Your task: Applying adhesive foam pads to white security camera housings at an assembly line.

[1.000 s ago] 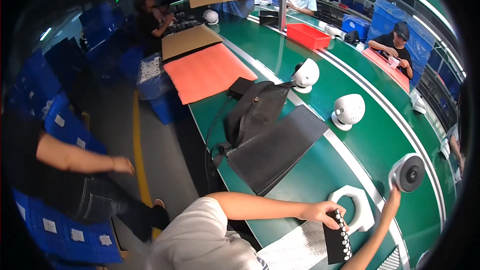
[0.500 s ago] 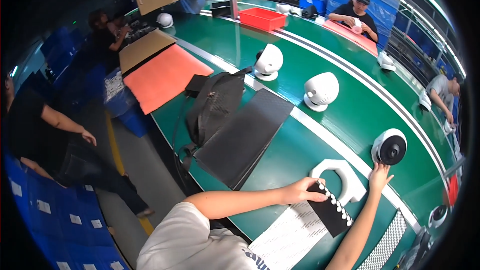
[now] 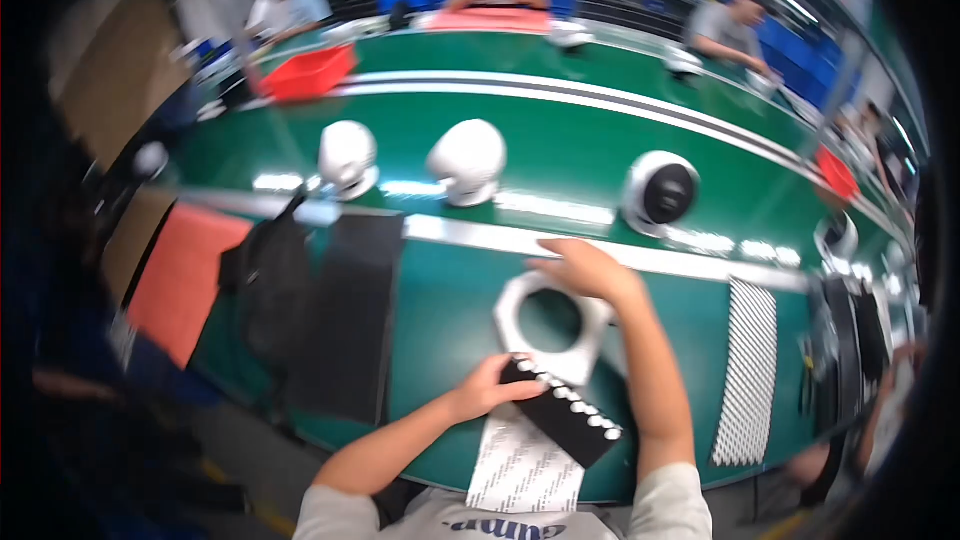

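stretching across the view, a long green worktable (image 3: 470,290) carries a white octagonal ring frame (image 3: 552,325); the right hand (image 3: 590,270) lies flat-fingered on its far rim, gripping nothing, while the left hand (image 3: 492,388) pinches a black strip dotted with white pads (image 3: 560,410) at the near edge.

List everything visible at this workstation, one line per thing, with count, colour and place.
Foam ring: one, white, on the green table before the person.
Strip with white dots: one, black, at the table's near edge.
Printed sheet: one, white, under the strip.
Round devices: three, white, on the belt; the right one has a dark face.
Mat: one, black, left of the ring.
Bag: one, black, beside the mat.
Pad: one, orange, far left.
Mesh sheet: one, white, right.
Bin: one, red, far left.
Left hand: holds the strip.
Right hand: on the ring's far edge.
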Tool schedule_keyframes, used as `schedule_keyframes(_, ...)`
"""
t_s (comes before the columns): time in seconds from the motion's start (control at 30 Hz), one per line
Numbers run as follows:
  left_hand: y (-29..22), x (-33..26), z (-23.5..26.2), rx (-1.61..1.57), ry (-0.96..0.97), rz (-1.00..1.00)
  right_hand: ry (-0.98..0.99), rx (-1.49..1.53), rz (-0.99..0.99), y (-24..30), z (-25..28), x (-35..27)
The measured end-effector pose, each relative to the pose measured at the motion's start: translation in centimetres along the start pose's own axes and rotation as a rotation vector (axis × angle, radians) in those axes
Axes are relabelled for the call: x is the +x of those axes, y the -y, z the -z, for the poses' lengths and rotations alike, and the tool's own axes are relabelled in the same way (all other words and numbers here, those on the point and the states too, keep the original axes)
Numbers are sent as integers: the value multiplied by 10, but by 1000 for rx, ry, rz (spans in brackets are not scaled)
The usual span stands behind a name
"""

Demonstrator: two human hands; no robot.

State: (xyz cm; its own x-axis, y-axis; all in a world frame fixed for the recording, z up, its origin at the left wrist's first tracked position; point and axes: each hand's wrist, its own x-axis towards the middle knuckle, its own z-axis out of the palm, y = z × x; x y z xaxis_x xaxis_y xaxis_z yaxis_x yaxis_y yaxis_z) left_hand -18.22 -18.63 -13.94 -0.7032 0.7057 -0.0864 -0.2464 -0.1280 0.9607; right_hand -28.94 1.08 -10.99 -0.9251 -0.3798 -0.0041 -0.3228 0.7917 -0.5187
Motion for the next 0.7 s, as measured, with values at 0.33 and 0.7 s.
schedule_keyframes(0.33,1,0,8,185,69,35,-9,-307,98,-6,-48,142)
schedule_keyframes(0.7,-2,-5,13,157,99,12,-356,-404,166,-16,-55,136)
